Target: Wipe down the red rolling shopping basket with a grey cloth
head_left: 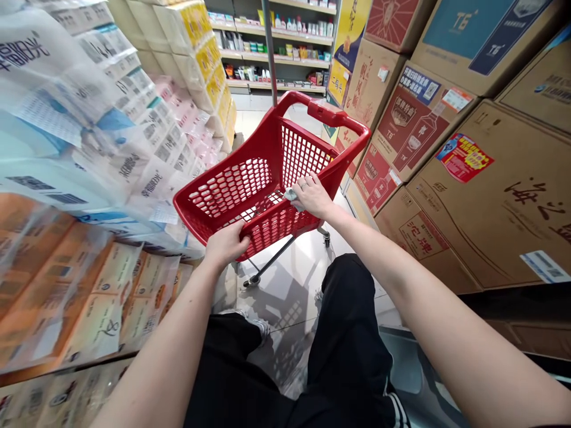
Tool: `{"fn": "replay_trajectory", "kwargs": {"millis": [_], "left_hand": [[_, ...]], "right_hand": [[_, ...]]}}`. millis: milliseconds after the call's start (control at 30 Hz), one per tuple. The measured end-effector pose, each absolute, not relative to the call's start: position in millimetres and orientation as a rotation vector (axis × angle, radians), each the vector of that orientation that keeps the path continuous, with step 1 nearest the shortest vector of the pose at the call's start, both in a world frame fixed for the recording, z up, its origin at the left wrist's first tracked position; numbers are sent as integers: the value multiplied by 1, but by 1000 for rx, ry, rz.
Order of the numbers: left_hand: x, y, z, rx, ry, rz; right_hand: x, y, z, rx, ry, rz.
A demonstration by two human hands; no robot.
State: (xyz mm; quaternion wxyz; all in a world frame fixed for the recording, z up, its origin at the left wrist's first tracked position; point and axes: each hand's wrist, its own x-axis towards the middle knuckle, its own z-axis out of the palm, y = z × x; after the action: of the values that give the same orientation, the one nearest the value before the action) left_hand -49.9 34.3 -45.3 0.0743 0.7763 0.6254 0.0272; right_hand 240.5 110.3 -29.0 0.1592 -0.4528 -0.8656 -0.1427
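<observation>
A red plastic shopping cart (232, 187) with a mesh basket stands tilted in front of me on a tiled floor. My left hand (226, 244) is closed over the basket's near rim. Inside the basket near its right wall, my right hand (313, 195) presses a small pale cloth (291, 195) against the red plastic, fingers curled on the cloth. The cart's red handle (330, 116) is on the far side. My legs in black trousers show below the cart.
Stacked packs of tissue paper (89, 148) line the left side. Large cardboard boxes (473, 178) are piled on the right. A shelf with bottles (285, 41) and a metal pole (269, 50) stand at the aisle's far end. The cart's wheels (326, 239) rest on the floor.
</observation>
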Motion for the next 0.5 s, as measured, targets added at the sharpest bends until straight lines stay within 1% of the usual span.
{"fn": "replay_trajectory", "kwargs": {"millis": [167,367,500], "left_hand": [[-48,37,-46,2310,1927,53],[-50,38,-48,2323,1919,51],[-52,39,-50,2338,1911,75]], "right_hand": [[231,102,-39,-1245,-2439,-389],[219,93,-49,-1070,-2397,-225],[213,73,-67,-1136,-2224,-137]]}}
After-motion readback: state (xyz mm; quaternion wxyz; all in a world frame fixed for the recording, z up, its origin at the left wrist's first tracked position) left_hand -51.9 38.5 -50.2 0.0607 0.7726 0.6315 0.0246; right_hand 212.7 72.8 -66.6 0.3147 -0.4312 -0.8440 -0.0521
